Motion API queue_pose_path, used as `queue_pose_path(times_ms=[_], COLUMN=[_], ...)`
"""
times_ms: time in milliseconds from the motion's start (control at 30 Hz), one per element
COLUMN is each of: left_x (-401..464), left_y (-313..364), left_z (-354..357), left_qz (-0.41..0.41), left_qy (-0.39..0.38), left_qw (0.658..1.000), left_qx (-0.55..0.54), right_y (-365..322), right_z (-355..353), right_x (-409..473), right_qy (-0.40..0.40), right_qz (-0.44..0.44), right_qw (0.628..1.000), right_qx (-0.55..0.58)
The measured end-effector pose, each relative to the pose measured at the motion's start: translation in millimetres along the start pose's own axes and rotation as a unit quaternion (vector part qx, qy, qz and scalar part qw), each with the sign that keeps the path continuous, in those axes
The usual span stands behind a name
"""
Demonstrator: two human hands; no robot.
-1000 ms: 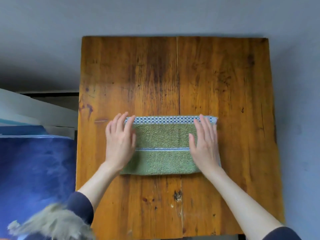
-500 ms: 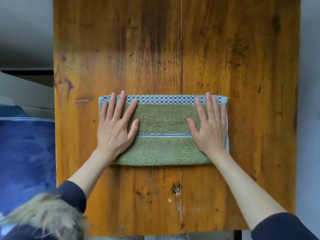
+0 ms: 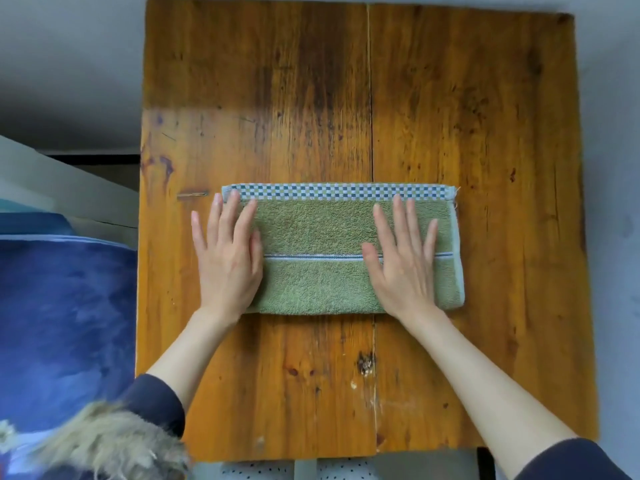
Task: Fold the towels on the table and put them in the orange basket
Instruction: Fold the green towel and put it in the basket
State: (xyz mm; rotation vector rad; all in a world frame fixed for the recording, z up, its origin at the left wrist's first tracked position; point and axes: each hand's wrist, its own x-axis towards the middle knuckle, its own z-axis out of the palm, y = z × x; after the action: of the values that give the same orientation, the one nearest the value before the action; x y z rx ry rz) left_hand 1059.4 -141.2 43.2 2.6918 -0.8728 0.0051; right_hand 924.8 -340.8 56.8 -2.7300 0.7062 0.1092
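Green towel, folded, lies flat on table. Left hand presses its left end, right hand the right part; fingers spread flat, grasping nothing.

— What stands around the wooden table?

— Grey floor beyond its far edge and along its right side. Left of the table, a deep-blue fabric surface, with a pale board slanting just past it.

— And the tabletop?

— Worn orange-brown planks (dark stains, a seam down the middle), glossy under soft light.
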Motion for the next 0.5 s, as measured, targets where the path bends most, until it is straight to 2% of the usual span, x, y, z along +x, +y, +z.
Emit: queue_pose_path(times_ms=[67,133,333,500], left_x=[-14.8,-23.9,-37.7,-34.1], left_y=[-5.8,-11.9,-24.4,-28.7], left_z=[-3.9,-4.8,9.7,6.7], left_qz=[-0.045,-0.068,-0.024,-0.012], left_qy=[0.016,-0.007,-0.122,-0.119], left_qw=[0.999,0.998,0.992,0.992], left_qx=[0.016,0.008,0.029,-0.028], right_y=[-25.5,-43.2,-50.5,-51.9], right_z=[9.0,22.3,52.5,52.3], right_x=[-9.2,-12.1,-14.9,-15.0], right_qy=[-0.006,-0.006,-0.014,-0.011], right_qz=[-0.056,-0.085,-0.071,-0.067], right_qw=[0.998,0.996,0.995,0.994], right_qx=[0.005,-0.009,-0.073,-0.087])
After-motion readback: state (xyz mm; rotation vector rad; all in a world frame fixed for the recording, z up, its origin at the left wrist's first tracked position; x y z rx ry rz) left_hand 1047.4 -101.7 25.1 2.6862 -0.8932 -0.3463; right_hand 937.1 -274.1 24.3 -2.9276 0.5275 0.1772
